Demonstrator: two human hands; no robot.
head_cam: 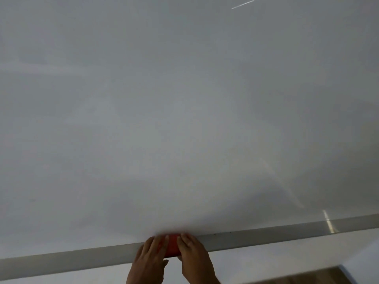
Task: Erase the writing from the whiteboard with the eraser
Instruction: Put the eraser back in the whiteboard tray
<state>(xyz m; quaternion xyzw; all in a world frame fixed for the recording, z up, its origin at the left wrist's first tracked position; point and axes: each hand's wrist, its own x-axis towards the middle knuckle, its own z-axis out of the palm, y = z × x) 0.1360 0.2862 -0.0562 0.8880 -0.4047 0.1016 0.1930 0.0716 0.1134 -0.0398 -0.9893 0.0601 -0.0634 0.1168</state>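
there, both hands [151, 261] [194, 256] press eraser [172, 245] on ledge [266, 236].

At the bottom centre of the frame, the left hand [150, 259] and the right hand [193, 255] reach up side by side, fingers extended upward and slightly curled, thumbs turned inward, wrists cut off by the lower edge.
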